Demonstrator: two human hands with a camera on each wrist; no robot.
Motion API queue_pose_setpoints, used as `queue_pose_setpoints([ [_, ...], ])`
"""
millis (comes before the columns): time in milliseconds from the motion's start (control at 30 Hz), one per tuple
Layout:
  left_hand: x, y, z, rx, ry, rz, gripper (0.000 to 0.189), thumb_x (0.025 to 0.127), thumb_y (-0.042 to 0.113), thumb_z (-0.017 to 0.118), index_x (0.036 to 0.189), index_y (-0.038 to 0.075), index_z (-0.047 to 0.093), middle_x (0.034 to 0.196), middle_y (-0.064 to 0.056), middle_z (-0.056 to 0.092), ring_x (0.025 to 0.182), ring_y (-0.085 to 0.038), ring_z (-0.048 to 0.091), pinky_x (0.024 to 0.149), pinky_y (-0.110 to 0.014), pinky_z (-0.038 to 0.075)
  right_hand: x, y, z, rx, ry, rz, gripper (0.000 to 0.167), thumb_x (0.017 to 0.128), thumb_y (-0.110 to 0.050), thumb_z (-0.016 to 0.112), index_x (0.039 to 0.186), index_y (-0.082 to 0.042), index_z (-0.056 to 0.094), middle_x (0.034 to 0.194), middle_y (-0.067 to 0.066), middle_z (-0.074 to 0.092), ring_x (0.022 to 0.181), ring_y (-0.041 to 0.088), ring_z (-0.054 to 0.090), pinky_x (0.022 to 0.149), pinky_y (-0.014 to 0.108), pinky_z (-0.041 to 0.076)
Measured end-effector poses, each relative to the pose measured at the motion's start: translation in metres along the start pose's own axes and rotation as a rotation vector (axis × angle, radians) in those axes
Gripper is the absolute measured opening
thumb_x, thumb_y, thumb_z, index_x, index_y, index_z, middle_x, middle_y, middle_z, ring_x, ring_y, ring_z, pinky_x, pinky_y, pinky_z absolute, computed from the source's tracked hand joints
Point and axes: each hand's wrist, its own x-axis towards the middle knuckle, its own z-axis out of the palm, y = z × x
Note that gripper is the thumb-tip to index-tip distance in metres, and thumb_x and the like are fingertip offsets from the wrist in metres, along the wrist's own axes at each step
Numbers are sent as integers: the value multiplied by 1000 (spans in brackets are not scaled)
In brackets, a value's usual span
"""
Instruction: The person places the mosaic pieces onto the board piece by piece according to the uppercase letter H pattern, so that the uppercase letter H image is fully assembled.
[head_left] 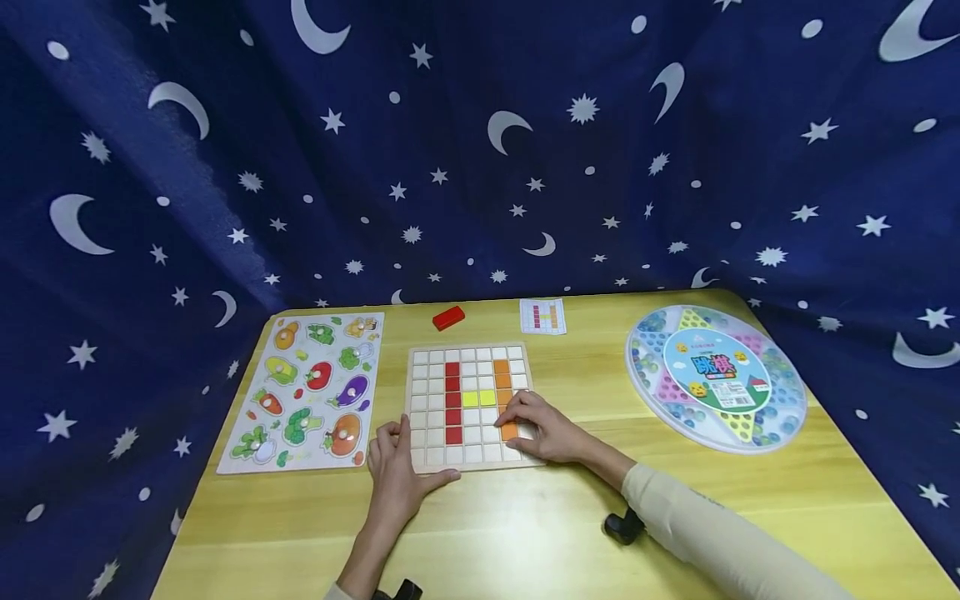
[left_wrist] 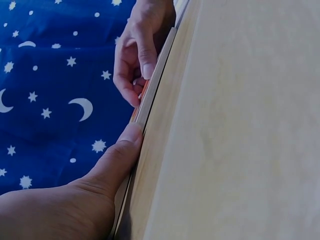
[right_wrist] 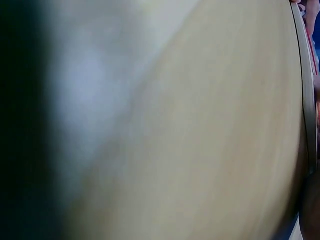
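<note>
A square wooden board (head_left: 437,468) with a grid of white tiles lies in the middle of the table. It bears a red tile column (head_left: 453,400), two yellow tiles (head_left: 479,397) and an orange tile column (head_left: 503,381). At its lower left corner my left hand (head_left: 395,479) rests, fingers along the left side, thumb stretched along the near edge; the left wrist view shows the thumb (left_wrist: 117,160) against that edge. With thumb and forefinger, my right hand (head_left: 546,429) pinches the lowest orange tile (head_left: 509,430), partly covering the column.
Left of the board lies a vegetable puzzle (head_left: 300,467). Behind it are a red block (head_left: 448,317) and a small pattern card (head_left: 555,325). A round Chinese checkers set (head_left: 716,379) sits at the right. A star-patterned curtain (head_left: 465,167) hangs behind the table (head_left: 570,533).
</note>
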Motion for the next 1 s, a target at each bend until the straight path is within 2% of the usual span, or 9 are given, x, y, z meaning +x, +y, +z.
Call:
queue_pose_setpoints([
  [200,-1,1,4,-16,-13,-7,126,51,51,93,150,-1,34,124,-18,37,108,-32,32,93,-48,23,-4,4,-4,3,-28,28,26,85,-12,76,110,-13,69,107,4,58,102,15,51,91,32,41],
  [400,-4,-1,1,6,9,4,126,49,52,93,149,0,35,123,-17,37,108,-32,32,93,-48,23,-3,0,-3,25,-34,28,26,86,-13,75,111,-12,69,107,5,59,102,18,50,92,33,40],
  [533,-2,-1,-1,5,5,11,126,50,52,93,149,0,34,124,-17,37,108,-31,32,93,-48,23,1,-9,-3,21,-6,23,27,82,-3,76,108,-6,68,105,12,59,99,25,51,90,34,40],
  [633,0,0,-2,-1,-2,8,127,51,51,93,150,0,33,125,-17,36,110,-32,31,94,-48,22,3,-11,-5,20,-11,29,28,82,-2,76,108,-6,68,105,11,59,99,24,51,89,34,40],
  [700,0,0,-4,-5,-6,4,126,52,51,93,150,0,33,126,-18,36,112,-33,31,95,-49,23,3,-7,-7,20,-21,28,28,83,-7,76,110,-9,68,107,8,59,101,20,51,90,33,41],
  [867,3,1,-16,-35,-47,-11,115,63,50,88,150,-1,33,128,-16,36,116,-32,33,95,-48,28,-2,-14,-16,-6,-21,-5,32,84,-13,77,113,-9,67,109,5,62,105,15,52,92,32,41],
  [1000,13,4,-35,1,-80,18,100,75,47,82,149,-2,35,129,-17,38,116,-31,36,95,-48,33,-11,-17,-33,-127,20,-35,35,82,-16,78,114,-8,66,109,4,62,105,16,53,92,35,44],
])
